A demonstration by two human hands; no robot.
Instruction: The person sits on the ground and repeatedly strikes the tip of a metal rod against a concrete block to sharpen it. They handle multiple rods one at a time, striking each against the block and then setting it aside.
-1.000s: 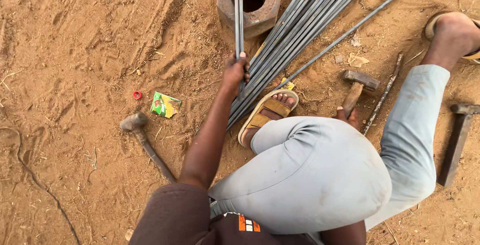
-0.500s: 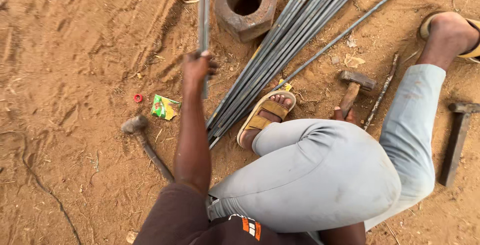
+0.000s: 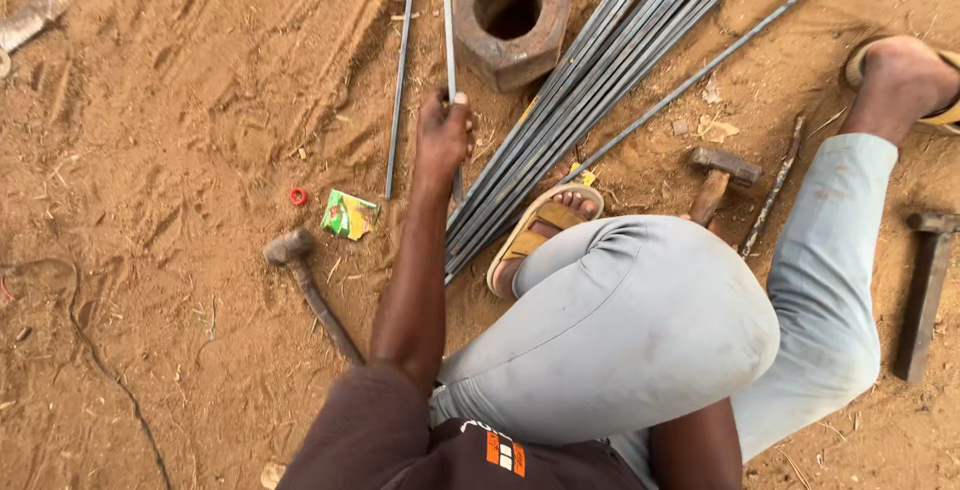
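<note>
Left hand clenched round a thin steel rod, fist low on its near end; rod runs away from the body up out of frame. Right hand hidden behind the bent knee, can't tell its state.

Rod lies on sandy ground between a second loose rod on its left and a big rusty hex nut on its right, close to the nut but apart. Main rod bundle fans diagonally to the right; sandalled foot sits on its near ends.

My read on handling: grip is at the very end, so the far tip will whip and sag. Keep the rod low and slide it along the sand rather than lifting. Steer clear of the nut edge. Lay it parallel to the loose rod, ends flush.

Hammer lies left of the arm, another by the knee, both untouched.
</note>
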